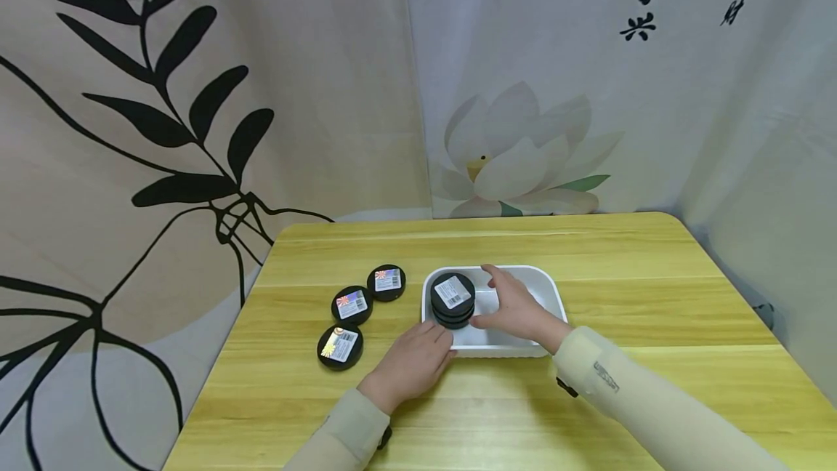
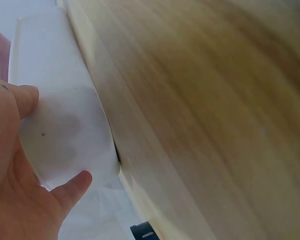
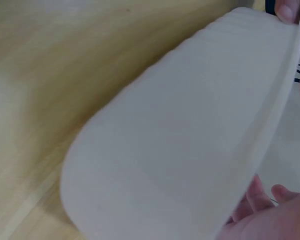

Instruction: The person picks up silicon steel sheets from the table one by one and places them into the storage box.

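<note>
A white rectangular tray (image 1: pixel 503 344) lies on the table. In its left part stands a stack of black round discs (image 1: pixel 453 300), the top one with a white barcode label. My left hand (image 1: pixel 418 358) holds the tray's near left corner; in the left wrist view a thumb and another finger of this hand (image 2: pixel 20 175) lie against the white outer wall. Over the tray, my right hand (image 1: pixel 516 307) is spread just right of the stack, its thumb close to the discs. Whether the thumb touches them I cannot tell. In the right wrist view the tray wall partly hides the right hand (image 3: pixel 270 215).
Left of the tray, three labelled black discs lie on the table: a far one (image 1: pixel 386 283), a middle one (image 1: pixel 352 304) and a near one (image 1: pixel 340 346). The wooden table (image 1: pixel 654 296) ends in front of a printed curtain (image 1: pixel 333 93).
</note>
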`<state>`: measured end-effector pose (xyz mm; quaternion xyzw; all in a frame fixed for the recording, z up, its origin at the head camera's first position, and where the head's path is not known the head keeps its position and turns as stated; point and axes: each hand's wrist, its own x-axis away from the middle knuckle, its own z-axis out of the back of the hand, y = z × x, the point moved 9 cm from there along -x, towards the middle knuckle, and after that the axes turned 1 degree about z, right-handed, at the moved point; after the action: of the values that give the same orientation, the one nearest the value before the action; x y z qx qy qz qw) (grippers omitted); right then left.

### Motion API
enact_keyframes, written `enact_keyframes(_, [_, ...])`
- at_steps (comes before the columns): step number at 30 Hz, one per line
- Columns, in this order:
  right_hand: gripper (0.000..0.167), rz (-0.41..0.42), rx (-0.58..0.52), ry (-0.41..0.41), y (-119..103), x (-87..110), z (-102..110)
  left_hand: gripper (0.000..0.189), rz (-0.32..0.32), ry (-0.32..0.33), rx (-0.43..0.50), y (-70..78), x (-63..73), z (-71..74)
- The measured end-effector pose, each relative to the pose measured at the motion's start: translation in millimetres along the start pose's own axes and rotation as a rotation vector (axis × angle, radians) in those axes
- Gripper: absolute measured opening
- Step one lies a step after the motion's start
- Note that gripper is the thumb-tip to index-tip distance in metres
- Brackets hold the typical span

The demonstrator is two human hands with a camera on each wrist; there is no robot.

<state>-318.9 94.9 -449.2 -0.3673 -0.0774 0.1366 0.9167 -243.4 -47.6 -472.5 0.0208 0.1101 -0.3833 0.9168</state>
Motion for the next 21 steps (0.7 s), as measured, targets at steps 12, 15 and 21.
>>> enact_keyframes(12, [0.09,0.05,0.088,0.094,5,18.5,10,0.021,0.019,-0.021,0.013,0.9,-0.4,2.4])
enact_keyframes(15, [0.085,0.076,0.126,0.127,6,23.6,13,0.021,0.025,-0.028,0.018,0.7,-0.4,2.1])
enact_keyframes(21, [0.075,0.105,0.198,0.191,9,35.7,18,0.022,0.031,-0.04,0.022,0.0,-0.1,1.0])
